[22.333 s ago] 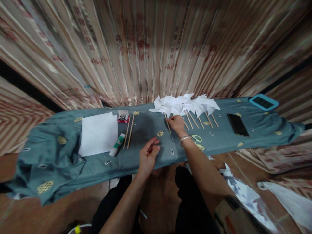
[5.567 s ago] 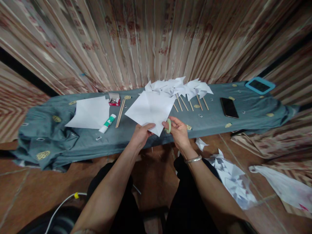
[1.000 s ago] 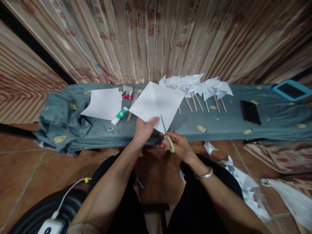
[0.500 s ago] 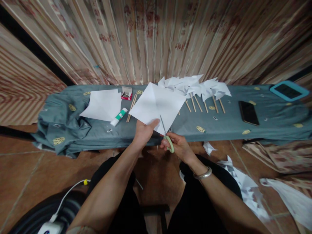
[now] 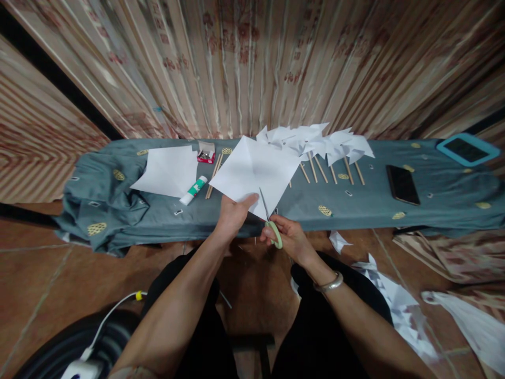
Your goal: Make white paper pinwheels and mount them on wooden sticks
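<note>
A square white sheet of paper (image 5: 254,166), faintly creased, is held up over the front of the cloth-covered bench. My left hand (image 5: 235,213) pinches its near left edge, thumb on top and fingers hidden beneath. In my right hand (image 5: 288,234) is a pair of scissors (image 5: 275,234) with pale green handles. One blade lies over the paper near its closest corner and points toward the middle; the other blade is hidden under the sheet. Behind the paper, to the right, several white paper pinwheels (image 5: 305,139) on wooden sticks lie in a row.
On the bench cloth (image 5: 363,205) are more white paper (image 5: 169,171), a glue stick (image 5: 193,190), a small red box of pins (image 5: 205,152), loose wooden sticks (image 5: 214,176), a phone (image 5: 403,184) and a blue-framed tablet (image 5: 468,148). White paper pieces (image 5: 398,300) are on the floor at right.
Almost nothing differs. The bench view has shifted very slightly downward, while both hands, the paper and the scissors keep nearly the same position.
</note>
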Action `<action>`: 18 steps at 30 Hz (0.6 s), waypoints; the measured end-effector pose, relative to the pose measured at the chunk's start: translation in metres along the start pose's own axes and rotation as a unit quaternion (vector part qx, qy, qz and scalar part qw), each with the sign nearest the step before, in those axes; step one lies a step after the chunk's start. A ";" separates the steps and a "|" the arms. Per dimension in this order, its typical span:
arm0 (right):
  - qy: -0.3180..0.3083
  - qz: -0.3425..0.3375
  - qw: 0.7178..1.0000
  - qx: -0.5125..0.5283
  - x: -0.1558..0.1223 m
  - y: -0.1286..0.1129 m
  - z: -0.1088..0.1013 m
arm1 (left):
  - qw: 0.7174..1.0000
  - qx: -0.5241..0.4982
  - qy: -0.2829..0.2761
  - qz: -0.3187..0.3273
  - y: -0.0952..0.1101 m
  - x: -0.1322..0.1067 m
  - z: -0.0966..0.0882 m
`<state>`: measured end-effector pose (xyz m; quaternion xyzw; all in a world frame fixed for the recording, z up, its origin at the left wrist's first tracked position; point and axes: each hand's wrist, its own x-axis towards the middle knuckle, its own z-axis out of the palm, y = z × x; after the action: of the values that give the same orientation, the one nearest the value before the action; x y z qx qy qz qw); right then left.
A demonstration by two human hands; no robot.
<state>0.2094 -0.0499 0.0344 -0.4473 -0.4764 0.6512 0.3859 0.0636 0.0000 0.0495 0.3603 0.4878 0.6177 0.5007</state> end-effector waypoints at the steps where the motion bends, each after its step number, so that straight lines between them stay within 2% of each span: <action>1: 0.000 -0.001 1.000 0.000 0.000 0.000 0.000 | 1.000 -0.002 0.001 -0.004 0.000 0.000 0.000; 6: 0.000 -0.008 1.000 0.004 0.001 0.001 0.001 | 1.000 -0.017 0.010 -0.014 0.002 -0.001 0.002; 11: -0.011 -0.011 1.000 -0.007 0.000 0.001 0.000 | 0.998 -0.060 -0.007 -0.031 0.004 -0.002 0.003; 18: -0.003 -0.018 0.999 -0.030 0.000 0.001 -0.002 | 1.000 0.000 -0.001 -0.010 0.001 -0.003 0.001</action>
<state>0.2116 -0.0497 0.0332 -0.4483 -0.5050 0.6310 0.3819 0.0653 -0.0024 0.0506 0.3560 0.4909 0.6125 0.5070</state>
